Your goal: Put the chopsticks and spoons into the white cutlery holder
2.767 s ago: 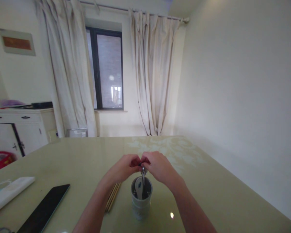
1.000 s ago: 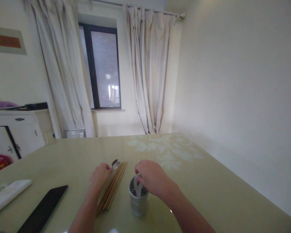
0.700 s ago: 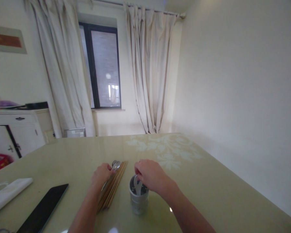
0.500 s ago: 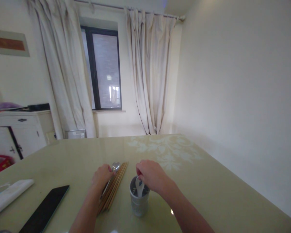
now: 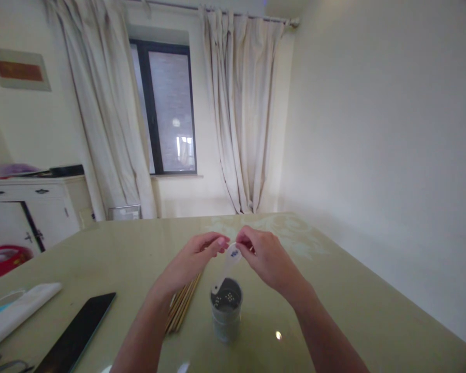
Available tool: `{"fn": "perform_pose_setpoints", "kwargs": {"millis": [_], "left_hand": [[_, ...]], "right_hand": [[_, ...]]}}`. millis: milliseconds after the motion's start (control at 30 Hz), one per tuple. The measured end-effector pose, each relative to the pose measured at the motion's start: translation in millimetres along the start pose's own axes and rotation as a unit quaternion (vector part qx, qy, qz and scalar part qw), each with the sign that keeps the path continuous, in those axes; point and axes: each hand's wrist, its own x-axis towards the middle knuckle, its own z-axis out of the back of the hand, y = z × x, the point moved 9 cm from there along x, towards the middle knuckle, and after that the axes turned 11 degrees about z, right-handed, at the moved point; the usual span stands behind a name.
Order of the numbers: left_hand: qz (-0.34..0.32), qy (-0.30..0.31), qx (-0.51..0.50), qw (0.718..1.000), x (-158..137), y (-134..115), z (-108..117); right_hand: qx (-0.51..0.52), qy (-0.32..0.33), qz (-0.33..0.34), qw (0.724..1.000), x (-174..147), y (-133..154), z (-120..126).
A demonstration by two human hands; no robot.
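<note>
A white spoon with a blue mark [image 5: 233, 255] is pinched at its bowl end by my right hand [image 5: 266, 254]. It slants down to the left, and its handle tip, which has a small hole, is over the rim of a grey holder [image 5: 226, 318]. Holes dot the holder's dark bottom. My left hand [image 5: 196, 259] is raised beside the spoon, thumb and fingers apart; whether a fingertip touches it I cannot tell. Below my left wrist lies a bundle of wooden chopsticks [image 5: 183, 305], partly covered. The metal spoon by them is hidden behind my left hand.
To the left on the table [image 5: 334, 321] lie a black flat device [image 5: 77, 331] and a white long object [image 5: 27, 308], with a cable at the near corner. A white cabinet [image 5: 54, 207] and red basket [image 5: 8, 256] stand beyond. A wall runs along the right.
My right hand has lifted the white spoon up out of the holder. My left hand has left the chopsticks and metal spoon and come up and right beside the white spoon.
</note>
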Motion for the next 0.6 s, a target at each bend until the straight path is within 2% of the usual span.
{"fn": "perform_pose_setpoints", "kwargs": {"millis": [67,133,233,333,433,500,600], "left_hand": [[-0.017,0.024,-0.016,0.999,-5,-15,-17],[-0.013,0.005,-0.006,1.000,-3,-15,-23],[-0.001,-0.031,0.013,0.999,3,-10,-21],[0.017,-0.081,-0.016,0.996,3,-1,-4],[0.049,-0.164,-0.063,0.983,-10,27,22],[0.077,-0.205,-0.071,0.973,-24,59,35],[0.137,-0.246,0.000,0.959,-46,112,47]], "right_hand": [[0.023,-0.036,-0.006,0.999,0,-3,6],[0.041,-0.057,-0.011,0.998,-1,-4,7],[0.067,-0.087,-0.006,0.994,2,-2,10],[0.128,-0.126,0.003,0.984,1,2,13],[0.202,-0.149,-0.011,0.968,-15,-4,0],[0.232,-0.146,-0.016,0.962,-37,-12,-23],[0.254,-0.157,-0.026,0.954,-78,-32,-68]]}}
